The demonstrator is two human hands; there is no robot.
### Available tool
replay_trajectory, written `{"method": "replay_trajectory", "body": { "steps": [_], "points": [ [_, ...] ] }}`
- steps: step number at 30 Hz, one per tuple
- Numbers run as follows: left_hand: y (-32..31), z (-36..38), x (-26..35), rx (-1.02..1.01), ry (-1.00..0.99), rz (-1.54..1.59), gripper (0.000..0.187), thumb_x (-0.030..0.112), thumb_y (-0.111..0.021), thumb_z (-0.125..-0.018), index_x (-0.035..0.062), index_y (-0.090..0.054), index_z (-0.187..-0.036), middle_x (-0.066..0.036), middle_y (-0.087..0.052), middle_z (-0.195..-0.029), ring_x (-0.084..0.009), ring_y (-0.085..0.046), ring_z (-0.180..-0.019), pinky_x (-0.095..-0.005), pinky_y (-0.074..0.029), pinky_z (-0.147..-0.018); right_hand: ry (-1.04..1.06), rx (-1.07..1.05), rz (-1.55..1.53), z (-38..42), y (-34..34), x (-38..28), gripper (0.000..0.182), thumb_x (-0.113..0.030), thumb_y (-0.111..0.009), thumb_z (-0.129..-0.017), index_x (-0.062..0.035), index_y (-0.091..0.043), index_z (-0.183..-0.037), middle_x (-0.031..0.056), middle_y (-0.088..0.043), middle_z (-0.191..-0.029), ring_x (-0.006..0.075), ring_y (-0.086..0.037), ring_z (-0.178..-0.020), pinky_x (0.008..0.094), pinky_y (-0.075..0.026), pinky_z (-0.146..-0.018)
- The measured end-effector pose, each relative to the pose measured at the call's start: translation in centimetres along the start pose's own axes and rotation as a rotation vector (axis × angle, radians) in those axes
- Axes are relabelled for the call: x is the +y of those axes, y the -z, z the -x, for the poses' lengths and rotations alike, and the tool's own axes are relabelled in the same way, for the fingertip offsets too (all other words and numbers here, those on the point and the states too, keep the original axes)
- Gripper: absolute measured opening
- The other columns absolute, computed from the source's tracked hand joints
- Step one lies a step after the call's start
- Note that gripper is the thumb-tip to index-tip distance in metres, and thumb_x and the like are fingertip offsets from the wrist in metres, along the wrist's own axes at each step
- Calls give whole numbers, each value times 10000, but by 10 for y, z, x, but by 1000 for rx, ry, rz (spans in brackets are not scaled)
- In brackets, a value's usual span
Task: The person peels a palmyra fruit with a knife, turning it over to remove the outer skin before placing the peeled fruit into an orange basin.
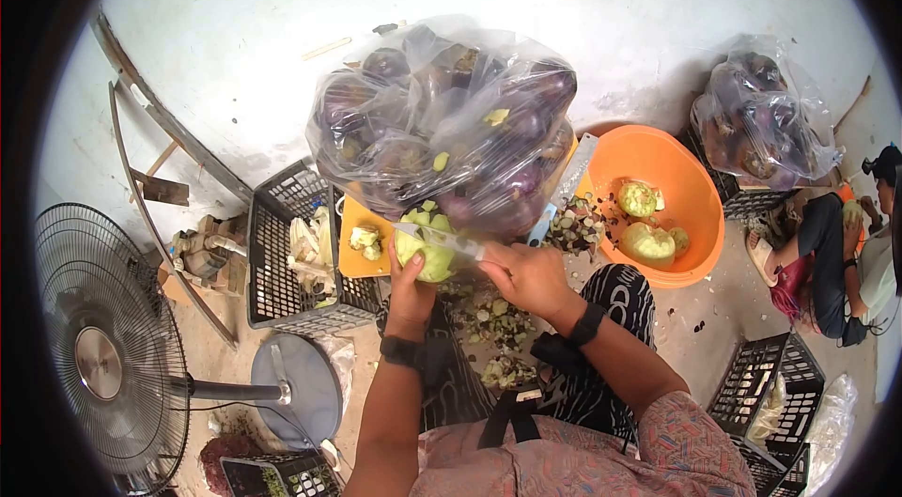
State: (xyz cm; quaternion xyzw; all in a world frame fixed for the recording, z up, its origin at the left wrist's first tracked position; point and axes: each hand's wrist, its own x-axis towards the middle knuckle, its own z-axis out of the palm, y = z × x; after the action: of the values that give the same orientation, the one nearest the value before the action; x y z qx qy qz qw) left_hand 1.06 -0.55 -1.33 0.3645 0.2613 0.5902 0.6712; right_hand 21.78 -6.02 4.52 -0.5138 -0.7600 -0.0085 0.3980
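My left hand [411, 288] is wrapped around the lower side of a round, peeled, pale green vegetable [433, 264] that looks like a kohlrabi. A small knife [442, 237] lies with its blade across the vegetable's upper part. My right hand [528, 277] closes on the knife's handle. Just beyond my hands, a big clear plastic bag [442, 121] bulges with dark purple vegetables. Under the bag's left edge shows an orange-yellow board [354, 259], with a trimmed pale piece [365, 240] on it.
An orange basin [700, 215] at right holds several peeled vegetables. A wide metal blade [574, 168] rests beside it. Peelings [503, 323] litter the floor between my legs. Black crates [268, 281] and a standing fan [99, 361] are left. Another person [827, 243] sits far right.
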Motion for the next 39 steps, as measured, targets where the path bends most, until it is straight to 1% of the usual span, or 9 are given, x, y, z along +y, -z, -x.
{"method": "replay_trajectory", "body": {
  "steps": [5, 7, 19, 20, 22, 32, 35, 37, 39],
  "points": [
    [-1, 0, 2, -8, 3, -9, 686, 313, -642, -868, 192, -289, -1444, -114, -498, -1316, -300, -554, -1159, -463, -572, -798, 15, 33, 21, -8, -6, -6, 222, -325, -663, -877, -127, -640, -974, 56, -604, -663, 277, -605, -536, 393, -469, -479],
    [-1, 1, 4, -13, 48, 135, 703, 104, -630, -856, 165, -282, -1463, -118, -464, -1360, -300, -504, -1234, -478, -457, -1002, 20, 68, 22, -12, -7, -7, 245, -323, -666, -874, -114, -640, -1000, 60, -607, -671, 280, -613, -549, 397, -478, -489],
    [-1, 1, 3, 8, 42, 150, 710, 88, -631, -843, 153, -284, -1459, -119, -472, -1345, -296, -502, -1226, -472, -452, -1007, -32, 27, 38, -3, -7, 0, 228, -327, -657, -875, -138, -647, -1000, 59, -606, -665, 286, -615, -565, 403, -475, -488],
    [0, 0, 2, 7, 42, 151, 710, 88, -631, -843, 153, -284, -1459, -119, -472, -1345, -296, -502, -1226, -472, -452, -1007, -32, 27, 38, -2, -8, 1, 228, -327, -657, -875, -138, -647, -1000, 59, -606, -665, 286, -615, -565, 403, -475, -488],
    [1, -1, 0, -14, -7, -23, 683, 290, -638, -865, 200, -289, -1446, -109, -490, -1332, -297, -551, -1163, -475, -566, -789, -50, 28, 22, -1, -8, 3, 207, -318, -660, -874, -149, -652, -993, 59, -603, -658, 288, -617, -568, 405, -475, -486],
    [-2, 1, 3, 7, 28, -15, 686, 296, -636, -868, 203, -288, -1451, -110, -490, -1336, -295, -555, -1168, -469, -571, -795, -57, 50, -55, -17, -15, -2, 158, -295, -621, -903, -152, -666, -951, 86, -617, -654, 315, -619, -582, 418, -478, -513],
    [-5, 1, 5, 11, 30, -3, 694, 273, -644, -858, 203, -293, -1453, -111, -487, -1334, -300, -551, -1168, -476, -563, -807, -84, -3, -83, -21, -16, -1, 165, -298, -602, -913, -151, -664, -951, 102, -631, -682, 334, -624, -612, 427, -480, -533],
    [-9, 2, 7, -2, 8, 45, 739, 113, -652, -830, 156, -278, -1466, -121, -470, -1349, -308, -505, -1225, -475, -456, -1001, -132, -60, -80, -25, -18, 1, 181, -307, -584, -922, -149, -663, -959, 120, -641, -719, 353, -624, -644, 430, -479, -550],
    [-8, 2, 7, 3, 18, 56, 742, 113, -657, -826, 150, -279, -1464, -124, -468, -1352, -310, -504, -1228, -473, -454, -1005, -146, -62, -94, -26, -19, 2, 192, -316, -576, -925, -147, -662, -956, 127, -642, -730, 357, -623, -655, 430, -478, -552]
  ]
}}
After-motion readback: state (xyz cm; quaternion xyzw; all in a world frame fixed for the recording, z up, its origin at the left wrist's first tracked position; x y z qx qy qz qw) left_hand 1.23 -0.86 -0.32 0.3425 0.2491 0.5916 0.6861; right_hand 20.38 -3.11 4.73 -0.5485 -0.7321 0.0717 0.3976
